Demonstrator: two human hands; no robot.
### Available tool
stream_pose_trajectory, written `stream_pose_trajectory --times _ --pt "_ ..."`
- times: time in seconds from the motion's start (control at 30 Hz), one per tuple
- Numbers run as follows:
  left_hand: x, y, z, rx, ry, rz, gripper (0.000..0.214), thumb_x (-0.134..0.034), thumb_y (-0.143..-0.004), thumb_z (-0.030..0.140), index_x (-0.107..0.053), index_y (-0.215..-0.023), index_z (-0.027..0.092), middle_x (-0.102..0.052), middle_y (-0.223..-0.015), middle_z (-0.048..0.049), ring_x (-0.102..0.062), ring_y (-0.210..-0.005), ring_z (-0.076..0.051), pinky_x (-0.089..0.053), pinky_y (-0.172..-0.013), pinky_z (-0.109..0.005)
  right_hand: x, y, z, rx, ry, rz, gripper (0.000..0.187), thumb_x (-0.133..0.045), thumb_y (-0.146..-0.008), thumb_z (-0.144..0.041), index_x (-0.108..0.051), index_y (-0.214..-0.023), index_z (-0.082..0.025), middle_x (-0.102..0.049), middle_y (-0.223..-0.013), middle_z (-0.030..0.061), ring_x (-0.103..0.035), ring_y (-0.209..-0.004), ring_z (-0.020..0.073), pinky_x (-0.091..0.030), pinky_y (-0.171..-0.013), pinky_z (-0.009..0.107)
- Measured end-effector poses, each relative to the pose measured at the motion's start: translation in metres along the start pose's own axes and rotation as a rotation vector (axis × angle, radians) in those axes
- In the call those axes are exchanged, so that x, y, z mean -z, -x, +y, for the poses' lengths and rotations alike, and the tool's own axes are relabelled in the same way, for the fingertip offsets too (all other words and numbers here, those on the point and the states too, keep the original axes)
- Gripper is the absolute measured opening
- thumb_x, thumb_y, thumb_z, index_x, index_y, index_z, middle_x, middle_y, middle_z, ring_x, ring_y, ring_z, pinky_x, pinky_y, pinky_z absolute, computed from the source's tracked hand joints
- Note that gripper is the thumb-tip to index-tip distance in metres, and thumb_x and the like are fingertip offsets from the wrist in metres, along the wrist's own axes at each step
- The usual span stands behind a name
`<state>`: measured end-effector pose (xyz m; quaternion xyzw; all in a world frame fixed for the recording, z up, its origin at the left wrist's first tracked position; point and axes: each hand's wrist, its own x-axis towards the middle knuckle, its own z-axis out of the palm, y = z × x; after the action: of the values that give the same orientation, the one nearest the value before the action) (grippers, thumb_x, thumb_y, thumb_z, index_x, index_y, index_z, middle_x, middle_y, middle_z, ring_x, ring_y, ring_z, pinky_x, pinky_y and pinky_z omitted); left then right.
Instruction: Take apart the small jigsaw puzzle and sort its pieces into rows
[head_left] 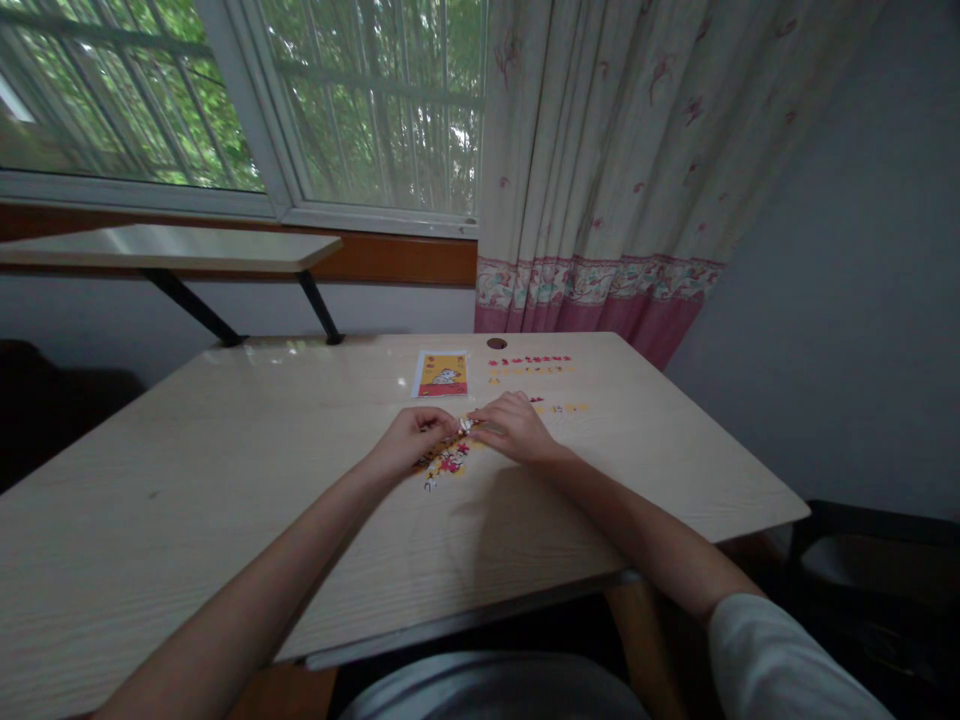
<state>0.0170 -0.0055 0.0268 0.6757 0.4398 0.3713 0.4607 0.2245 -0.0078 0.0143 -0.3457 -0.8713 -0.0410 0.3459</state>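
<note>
My left hand [421, 435] is closed in a pinch at the edge of a small white jigsaw puzzle piece [465, 425]. From the other side, my right hand [516, 425] has its bent fingers and thumb at the same spot; its exact grip is too small to make out. Just below the hands lies a loose pile of puzzle pieces [451, 462], red, yellow and white, partly covered by my left hand. Beyond them is a picture card [442, 376] with a white animal on yellow and red.
Sorted rows of red pieces [529, 360] and yellow pieces [566, 408] lie at the table's [300, 480] back right. A raised shelf [172, 248] on black brackets stands at back left. A cable hole [496, 343] is near the rear edge, before a curtain [585, 200].
</note>
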Motion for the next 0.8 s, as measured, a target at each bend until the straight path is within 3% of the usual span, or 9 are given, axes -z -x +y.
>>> stream_pose_trajectory --times 0.5,0.6,0.7,0.8 --pt "0.0 0.001 -0.003 -0.035 0.002 -0.026 0.027 -0.059 -0.073 0.041 -0.067 -0.074 0.015 -0.069 -0.075 -0.0069 -0.058 -0.066 -0.015 -0.046 -0.063 -0.028 0.008 -0.001 0.0 0.008 0.001 0.097 0.028 -0.057 -0.083 -0.043 -0.067 -0.098 -0.022 -0.068 -0.083 0.0035 -0.057 -0.08 0.0159 -0.034 -0.074 0.031" --pt "0.007 -0.002 -0.008 -0.049 -0.163 0.002 0.029 -0.053 -0.078 0.041 -0.065 -0.078 0.015 -0.067 -0.073 -0.0065 -0.057 -0.063 -0.015 -0.044 -0.058 -0.026 0.018 -0.001 0.008 -0.063 0.026 0.178 0.028 -0.057 -0.082 -0.044 -0.068 -0.099 -0.024 -0.067 -0.085 0.0039 -0.056 -0.082 0.0166 -0.035 -0.079 0.032" --pt "0.024 -0.005 -0.015 -0.036 -0.466 0.011 0.033 -0.046 -0.081 0.042 -0.065 -0.083 0.015 -0.062 -0.059 -0.0029 -0.052 -0.051 -0.013 -0.038 -0.05 -0.024 0.028 -0.001 0.017 -0.121 0.042 0.259 0.026 -0.058 -0.081 -0.043 -0.068 -0.099 -0.025 -0.066 -0.086 0.0035 -0.055 -0.083 0.0171 -0.036 -0.082 0.033" --pt "0.043 -0.008 -0.021 -0.114 -0.716 0.025 0.033 -0.044 -0.082 0.04 -0.065 -0.08 0.015 -0.064 -0.067 -0.005 -0.053 -0.056 -0.014 -0.038 -0.054 -0.025 0.034 -0.002 0.024 -0.126 0.048 0.304 0.024 -0.062 -0.079 -0.041 -0.069 -0.096 -0.027 -0.065 -0.085 0.0027 -0.055 -0.084 0.0174 -0.037 -0.081 0.033"
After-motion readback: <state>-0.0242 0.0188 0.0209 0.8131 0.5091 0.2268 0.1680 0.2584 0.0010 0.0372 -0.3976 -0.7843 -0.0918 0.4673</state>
